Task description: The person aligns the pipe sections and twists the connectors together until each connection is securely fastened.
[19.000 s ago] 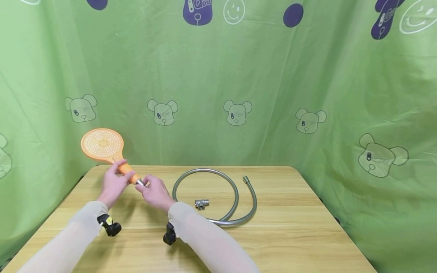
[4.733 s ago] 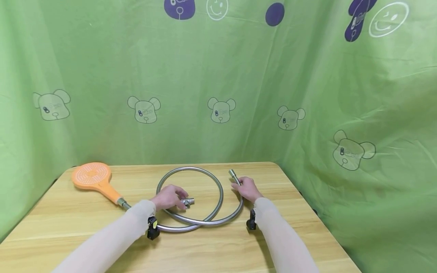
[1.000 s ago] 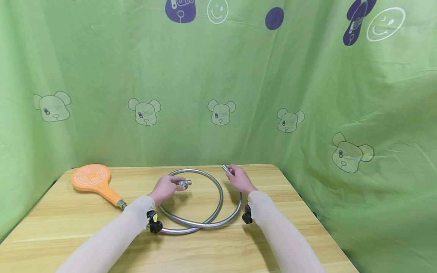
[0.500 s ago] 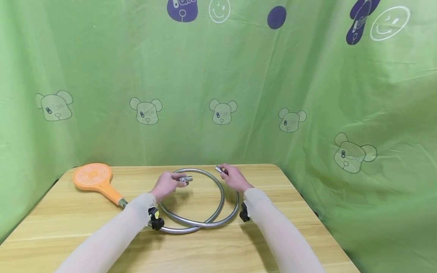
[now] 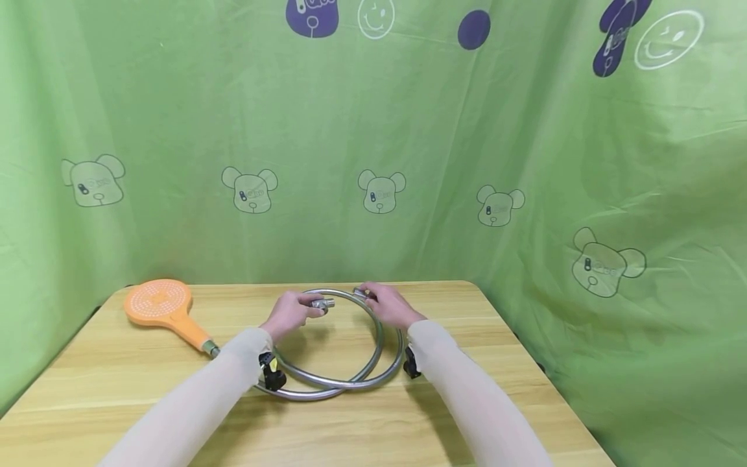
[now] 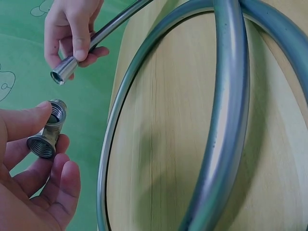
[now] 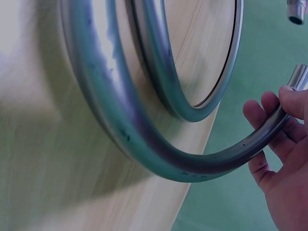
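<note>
My left hand (image 5: 290, 314) pinches a small chrome tee fitting (image 6: 52, 129) between thumb and fingers, above the table. Two threaded openings of it show in the left wrist view; its narrower end (image 7: 296, 11) peeks in at the right wrist view's top corner. Opposite, my right hand (image 5: 392, 307) grips a silver shower hose (image 5: 357, 384) just behind its metal end nut (image 6: 65, 70). Nut and fitting face each other with a gap between them. An orange shower head (image 5: 159, 303) lies face up at the table's left, joined to the hose's other end, partly hidden by my left forearm.
Loops of the hose lie on the wooden table (image 5: 496, 395) below and between my hands. A green curtain (image 5: 327, 240) hangs behind the table's back edge and on both sides.
Over the last second my right hand has carried the hose end leftward, nearer the fitting. My left hand has moved slightly up and right with the fitting. Earlier, the fitting lay on the table.
</note>
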Tool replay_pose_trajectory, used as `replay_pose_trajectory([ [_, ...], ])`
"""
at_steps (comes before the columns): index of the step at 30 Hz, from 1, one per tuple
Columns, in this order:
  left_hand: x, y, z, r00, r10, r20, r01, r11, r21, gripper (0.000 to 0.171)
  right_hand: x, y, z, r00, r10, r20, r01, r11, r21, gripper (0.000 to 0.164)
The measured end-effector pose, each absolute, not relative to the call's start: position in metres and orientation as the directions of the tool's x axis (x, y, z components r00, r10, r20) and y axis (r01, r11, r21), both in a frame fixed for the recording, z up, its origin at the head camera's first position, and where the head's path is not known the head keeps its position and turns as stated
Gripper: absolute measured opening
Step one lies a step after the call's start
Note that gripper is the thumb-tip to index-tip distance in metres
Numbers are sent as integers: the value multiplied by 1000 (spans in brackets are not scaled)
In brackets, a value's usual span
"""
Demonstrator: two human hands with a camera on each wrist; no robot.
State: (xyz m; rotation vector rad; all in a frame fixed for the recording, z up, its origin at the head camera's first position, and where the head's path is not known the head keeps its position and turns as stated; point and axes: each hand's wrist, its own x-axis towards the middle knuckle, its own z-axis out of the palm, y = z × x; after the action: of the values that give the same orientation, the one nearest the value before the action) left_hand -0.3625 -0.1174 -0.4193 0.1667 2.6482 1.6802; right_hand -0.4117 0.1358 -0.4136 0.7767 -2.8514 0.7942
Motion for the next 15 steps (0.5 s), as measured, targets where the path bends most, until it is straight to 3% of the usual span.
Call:
replay_pose_trajectory([
  [15, -364, -114, -417, -996, 86, 27, 57, 372, 926, 42, -410, 115, -415, -782, -584, 217, -623, 720, -305, 21],
])
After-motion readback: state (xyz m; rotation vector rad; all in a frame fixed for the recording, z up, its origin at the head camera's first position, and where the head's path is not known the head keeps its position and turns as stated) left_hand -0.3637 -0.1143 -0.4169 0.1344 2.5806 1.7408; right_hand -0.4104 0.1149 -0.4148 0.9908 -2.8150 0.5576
